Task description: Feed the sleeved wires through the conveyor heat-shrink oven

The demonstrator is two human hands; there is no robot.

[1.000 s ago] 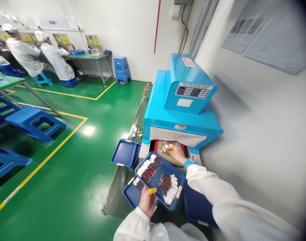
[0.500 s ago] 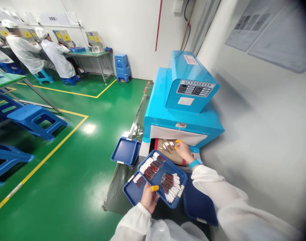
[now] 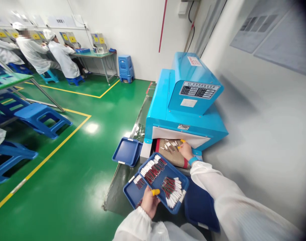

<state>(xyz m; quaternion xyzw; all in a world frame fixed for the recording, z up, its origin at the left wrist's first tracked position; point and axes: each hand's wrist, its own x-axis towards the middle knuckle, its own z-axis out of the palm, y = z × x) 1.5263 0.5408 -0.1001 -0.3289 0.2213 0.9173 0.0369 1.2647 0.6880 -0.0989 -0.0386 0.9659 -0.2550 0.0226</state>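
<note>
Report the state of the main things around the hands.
Rectangular blue plastic tray: gripped by the left hand, loaded.
White-tipped reddish wires: laid in two groups there.
Lower blue tray: partly covered, holding wires.
Tan red-edged belt: scattered with white-tipped pieces, right hand beside them.
White flap: hanging from blue metal machine.
Two blue trays leftward: overlapping.

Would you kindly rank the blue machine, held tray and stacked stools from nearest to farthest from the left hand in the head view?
1. Held tray, in the left hand.
2. Blue machine, beyond the tray.
3. Stacked stools, in the left background.
</note>
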